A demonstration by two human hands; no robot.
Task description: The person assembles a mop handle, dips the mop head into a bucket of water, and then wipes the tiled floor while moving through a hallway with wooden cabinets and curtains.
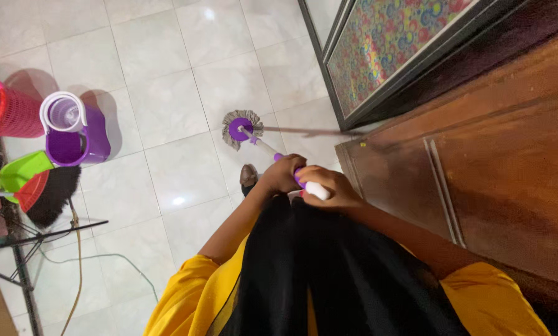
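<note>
I look straight down at a spin mop [243, 129] with a purple disc and grey strands resting on the white tiled floor [167, 81]. Its white and purple handle [267, 149] rises towards me. My left hand [282, 175] is wrapped around the handle lower down. My right hand [327, 188] grips the top end of the handle just above it. Both arms come out of yellow sleeves, with a black cloth hanging down my front.
A purple mop bucket [73, 129] with a spinner basket stands at the left, beside a pink mesh basket [8, 107]. A green dustpan [18, 172] and black broom [52, 193] lie below them. A wooden door [478, 162] and a patterned panel [384, 43] fill the right.
</note>
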